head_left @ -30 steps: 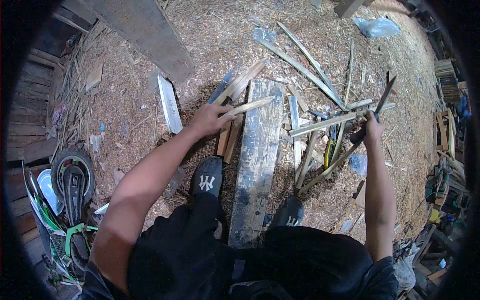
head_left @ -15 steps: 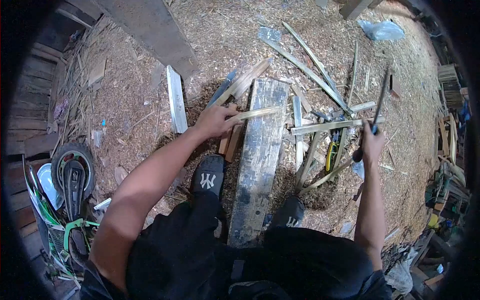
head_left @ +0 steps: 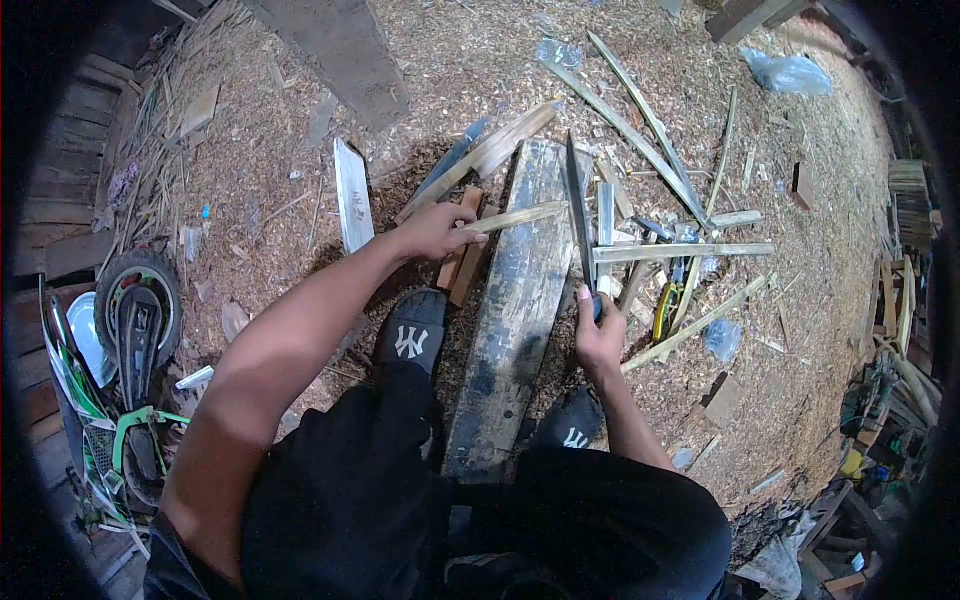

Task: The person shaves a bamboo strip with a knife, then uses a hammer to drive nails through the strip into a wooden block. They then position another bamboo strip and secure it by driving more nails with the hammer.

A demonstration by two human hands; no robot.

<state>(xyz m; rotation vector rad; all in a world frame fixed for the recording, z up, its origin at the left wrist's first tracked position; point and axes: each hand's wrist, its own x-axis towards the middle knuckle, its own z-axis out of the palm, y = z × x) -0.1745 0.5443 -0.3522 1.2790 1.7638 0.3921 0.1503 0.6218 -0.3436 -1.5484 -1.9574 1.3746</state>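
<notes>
My left hand point(head_left: 437, 232) is closed around the near end of a split wooden stick point(head_left: 520, 214). The stick's other end rests across a worn, paint-stained wooden plank point(head_left: 505, 330) between my feet. My right hand point(head_left: 600, 338) grips a machete point(head_left: 577, 200) by its handle, just right of the plank. Its long, dark blade points away from me, close to the tip of the stick. Below my left hand, brown wood blocks point(head_left: 466, 262) stand beside the plank.
Several wooden strips point(head_left: 690, 251) lie right of the plank, with yellow-handled pliers point(head_left: 664, 308) among them. Wood shavings cover the ground. A pale board point(head_left: 352, 195) lies to the left. A small green-framed bike point(head_left: 140, 415) is at far left, a thick beam point(head_left: 330, 50) at the top.
My right hand has swung the machete leftward, from over the strips on the right to beside the plank. My left hand still holds the stick in nearly the same place.
</notes>
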